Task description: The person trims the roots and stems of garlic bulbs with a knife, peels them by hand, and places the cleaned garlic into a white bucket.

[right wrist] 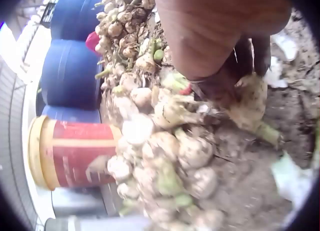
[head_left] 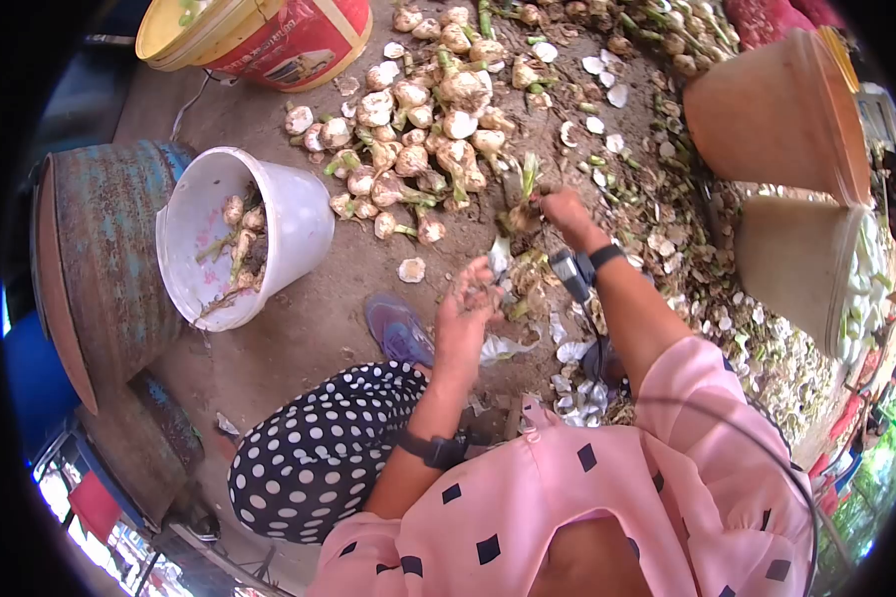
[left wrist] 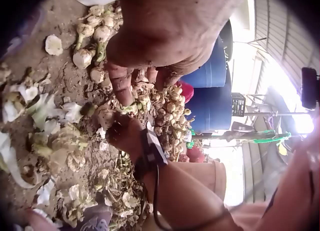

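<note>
In front of you is bare dirt, and on it lies a wide heap of pale bulbs, some with green stems. The rusty drum, with old blue paint on it, stands well to the left of the heap. The orange tub is to the right of the heap, and a pale tub stands beside it, closer to you. The red bucket is just left of the far part of the heap. The white bucket is left of the heap too, closer to you, with a few bulbs inside. Your left hand is on the near side of the heap, a bit blurry, its fingers loosely bent and free. Your right hand is by the near right edge of the heap, and its fingers grip one bulb with a green stem. White skins lie about on the near and right sides of the heap
</note>
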The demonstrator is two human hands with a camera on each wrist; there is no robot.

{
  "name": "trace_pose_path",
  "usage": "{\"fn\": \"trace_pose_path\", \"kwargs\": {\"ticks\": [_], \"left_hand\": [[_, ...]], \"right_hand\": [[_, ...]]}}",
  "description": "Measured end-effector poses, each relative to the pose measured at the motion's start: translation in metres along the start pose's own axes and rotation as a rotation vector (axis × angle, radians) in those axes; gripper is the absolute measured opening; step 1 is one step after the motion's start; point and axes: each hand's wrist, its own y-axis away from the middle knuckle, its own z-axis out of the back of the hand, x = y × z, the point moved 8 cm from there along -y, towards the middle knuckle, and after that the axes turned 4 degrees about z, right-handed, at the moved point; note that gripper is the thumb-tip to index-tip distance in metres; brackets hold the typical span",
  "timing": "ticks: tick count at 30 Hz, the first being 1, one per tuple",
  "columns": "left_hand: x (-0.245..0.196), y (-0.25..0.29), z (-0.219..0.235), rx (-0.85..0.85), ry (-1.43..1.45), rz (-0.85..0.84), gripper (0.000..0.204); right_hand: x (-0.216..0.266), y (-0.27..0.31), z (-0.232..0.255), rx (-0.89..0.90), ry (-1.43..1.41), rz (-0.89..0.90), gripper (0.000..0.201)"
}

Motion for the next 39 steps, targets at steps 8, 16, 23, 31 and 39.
{"fn": "trace_pose_path", "kwargs": {"ticks": [8, 16, 23, 31, 39], "left_hand": [[-0.034, 0.035, -0.035, 0.149, -0.317, -0.626, 0.06], [-0.068, 0.116, -0.06, 0.078, -0.61, -1.003, 0.052], [-0.051, 0.109, -0.052, 0.46, 0.28, -0.356, 0.04], [-0.047, 0.11, -0.055, 0.428, 0.275, -0.294, 0.046], [-0.035, 0.114, -0.066, 0.619, 0.242, -0.051, 0.033]], "right_hand": [[0.083, 0.19, -0.011, 0.185, -0.861, 0.195, 0.024], [0.113, 0.27, 0.011, 0.108, -0.781, 0.375, 0.024], [0.116, 0.292, 0.012, 0.029, -0.68, 0.415, 0.016], [0.129, 0.306, 0.017, -0.109, -0.397, 0.725, 0.022], [0.098, 0.302, 0.013, 0.085, -0.768, 0.272, 0.013]]}}
